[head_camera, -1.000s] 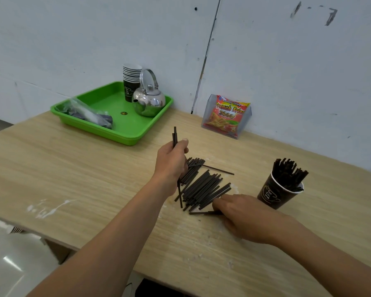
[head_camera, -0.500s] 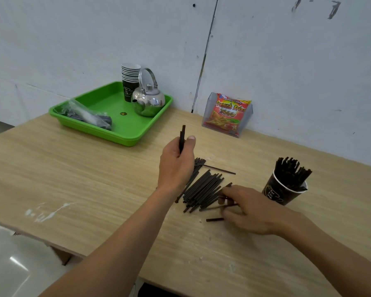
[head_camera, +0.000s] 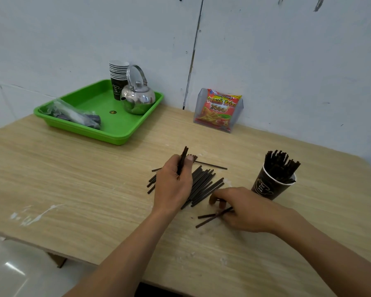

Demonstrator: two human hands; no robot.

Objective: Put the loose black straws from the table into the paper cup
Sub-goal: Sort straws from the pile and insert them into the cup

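A pile of loose black straws (head_camera: 204,185) lies on the wooden table (head_camera: 73,179) at the middle. My left hand (head_camera: 174,185) hovers over the pile's left side, closed around a few straws (head_camera: 183,158) that stick up between thumb and fingers. My right hand (head_camera: 242,207) rests on the table just right of the pile, fingers pinching two straws (head_camera: 210,218) that lie flat near the front. The dark paper cup (head_camera: 268,186) stands to the right, packed with several upright straws (head_camera: 280,165).
A green tray (head_camera: 107,129) at the back left holds a steel kettle (head_camera: 138,98), a stack of paper cups (head_camera: 118,77) and a plastic bag of straws (head_camera: 73,115). A snack packet in a clear holder (head_camera: 220,110) leans against the wall.
My right hand has drawn two straws out of the pile toward the front of the table. My left hand keeps its straws upright and has sunk slightly over the pile.
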